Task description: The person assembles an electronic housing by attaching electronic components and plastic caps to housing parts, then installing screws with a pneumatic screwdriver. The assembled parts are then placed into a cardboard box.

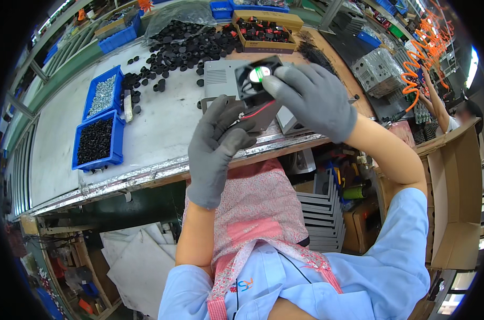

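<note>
"While the right hand (pixel 319 98) is up over the table (pixel 162 114), what does it have?"

"A square black fan (pixel 257 80) with a round green-and-white label on its hub. The grey-gloved thumb and fingers are closed on the fan's right side."

"Where is the fan, exactly?"

"Held tilted near the table's front edge, with a grey metal casing (pixel 219 74) (the one with the vent slots) beneath and beyond it."

"And the left hand (pixel 210 154)?"

"Gloved too, just below and left of the fan, its fingers half curled. A red wire (pixel 259 110) slants from the fan down toward those fingertips; whether they pinch its end, I cannot tell."

"What lies around?"

"To the left, one blue tray (pixel 115 80) of silvery small parts and another blue tray (pixel 114 158) of black ones. Farther back, loose black caps (pixel 191 50) spread beside an open cardboard box (pixel 266 47)."
</note>
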`<act>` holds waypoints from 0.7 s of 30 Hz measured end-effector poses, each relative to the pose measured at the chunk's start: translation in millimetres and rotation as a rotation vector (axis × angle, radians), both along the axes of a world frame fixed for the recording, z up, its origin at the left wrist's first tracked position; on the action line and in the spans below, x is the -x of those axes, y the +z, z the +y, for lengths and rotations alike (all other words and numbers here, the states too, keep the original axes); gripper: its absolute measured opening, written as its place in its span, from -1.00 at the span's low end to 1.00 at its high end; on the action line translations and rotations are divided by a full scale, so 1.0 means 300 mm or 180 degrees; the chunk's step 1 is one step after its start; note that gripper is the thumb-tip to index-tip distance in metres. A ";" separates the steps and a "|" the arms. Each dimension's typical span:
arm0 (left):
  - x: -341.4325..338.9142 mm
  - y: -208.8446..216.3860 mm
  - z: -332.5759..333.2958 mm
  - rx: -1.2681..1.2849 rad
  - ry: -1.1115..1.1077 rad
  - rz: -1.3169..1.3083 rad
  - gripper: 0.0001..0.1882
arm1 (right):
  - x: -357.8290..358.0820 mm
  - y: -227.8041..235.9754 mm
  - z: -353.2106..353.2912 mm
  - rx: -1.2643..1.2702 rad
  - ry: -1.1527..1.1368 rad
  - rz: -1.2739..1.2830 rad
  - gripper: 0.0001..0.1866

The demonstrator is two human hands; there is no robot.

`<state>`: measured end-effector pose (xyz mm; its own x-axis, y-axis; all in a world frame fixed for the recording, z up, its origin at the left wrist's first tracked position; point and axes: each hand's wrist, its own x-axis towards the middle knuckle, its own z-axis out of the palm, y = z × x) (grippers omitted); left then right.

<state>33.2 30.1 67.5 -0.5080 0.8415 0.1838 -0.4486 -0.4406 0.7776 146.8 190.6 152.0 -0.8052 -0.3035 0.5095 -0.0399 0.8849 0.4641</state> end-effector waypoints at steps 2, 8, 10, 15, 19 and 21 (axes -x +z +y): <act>0.011 -0.007 0.008 -0.0097 0.0047 0.0087 -0.41 | 0.049 -0.025 0.047 -0.0079 0.0052 0.0072 -0.66; 0.045 -0.091 0.011 0.0069 0.0271 0.0217 -0.54 | 0.203 -0.064 0.188 0.2479 -0.1147 -0.2613 -0.60; 0.047 -0.104 -0.006 0.0221 0.0100 0.0256 -0.61 | 0.237 -0.070 0.193 0.2609 -0.1275 -0.2965 -0.61; 0.080 -0.148 -0.066 0.0753 0.0448 0.0335 -0.69 | 0.288 -0.125 0.168 0.2590 -0.1688 -0.3297 -0.64; 0.113 -0.213 -0.093 0.1112 0.0786 0.0334 -0.72 | 0.300 -0.181 0.192 0.3533 -0.1059 -0.3468 -0.68; 0.123 -0.234 -0.091 0.1199 0.0781 0.0422 -0.72 | 0.282 -0.170 0.201 0.3502 -0.1085 -0.3518 -0.68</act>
